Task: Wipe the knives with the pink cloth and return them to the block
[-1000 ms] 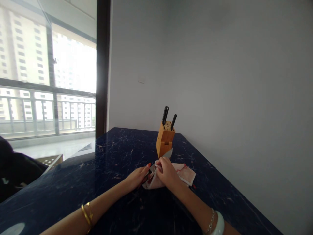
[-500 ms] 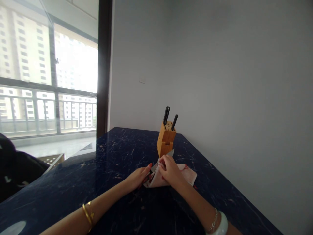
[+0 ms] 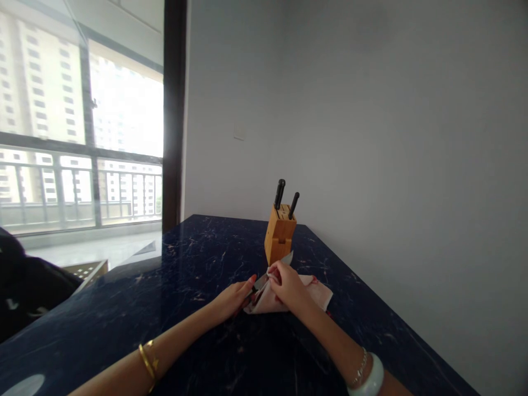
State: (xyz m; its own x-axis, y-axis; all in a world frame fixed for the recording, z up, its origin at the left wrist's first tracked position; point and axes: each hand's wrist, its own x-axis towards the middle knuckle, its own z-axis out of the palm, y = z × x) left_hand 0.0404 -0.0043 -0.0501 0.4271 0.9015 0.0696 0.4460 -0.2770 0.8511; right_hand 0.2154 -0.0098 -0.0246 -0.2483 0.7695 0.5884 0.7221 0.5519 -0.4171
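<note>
My left hand (image 3: 236, 298) is closed round the dark handle of a knife (image 3: 288, 257). Its blade runs away to the right, and the tip shows past my right hand. With fingers pinched, my right hand (image 3: 287, 282) grips a pale pink cloth (image 3: 269, 302) against the blade, hiding the blade's middle. The rest of the cloth, with red marks, drapes to the right under my right wrist. Just beyond the blade tip stands a wooden knife block (image 3: 281, 234), with several black-handled knives (image 3: 293, 204) in its slots.
The dark blue marbled table (image 3: 214, 247) stretches to a grey wall (image 3: 371, 137) at the back and right. To the left are a large window (image 3: 124, 110) and a black item (image 3: 33, 286) beside the table. A pale round shape (image 3: 25, 385) shows at the table's lower left.
Hardly anything differs. The cloth's near edge has lifted slightly, while both hands keep their hold in nearly the same place.
</note>
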